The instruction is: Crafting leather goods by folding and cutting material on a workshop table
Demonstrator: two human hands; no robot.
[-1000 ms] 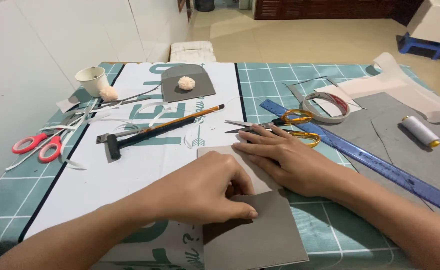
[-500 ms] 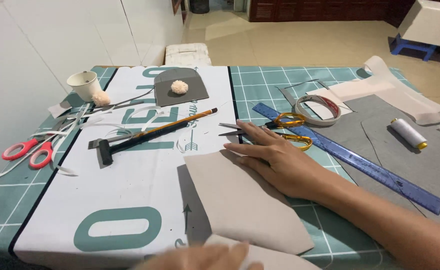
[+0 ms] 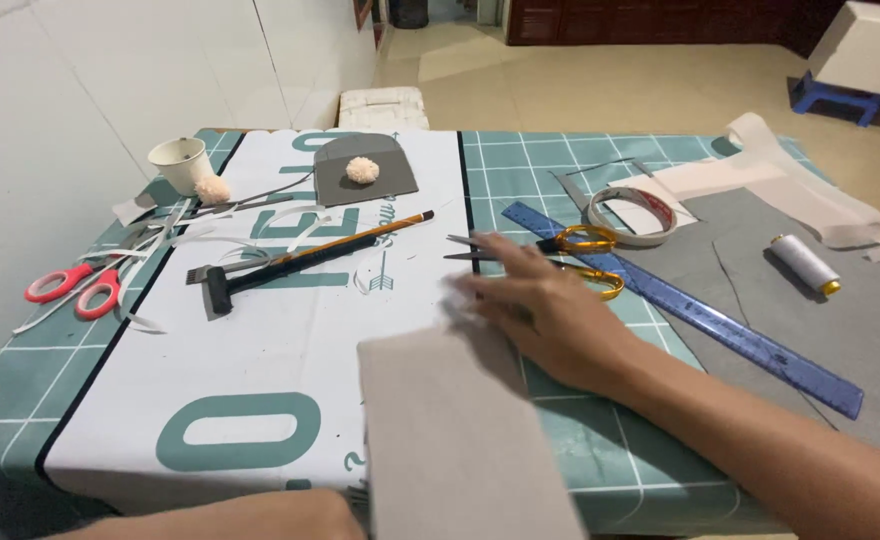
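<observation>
I press my right hand (image 3: pixel 550 320), fingers flat and open, on the grey sheet (image 3: pixel 460 430) at the surface's near edge; left hand (image 3: pixel 300 510) empty, mostly hidden. Smoothing step, I judge.

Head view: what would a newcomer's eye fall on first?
The right hand lies flat at the centre, its fingers on the top edge of a grey sheet that runs to the bottom of the frame. Yellow-handled scissors lie just beyond it, and red-handled scissors lie far left.

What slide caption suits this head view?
Right hand presses grey sheet on cutting mat, near yellow scissors.
</observation>
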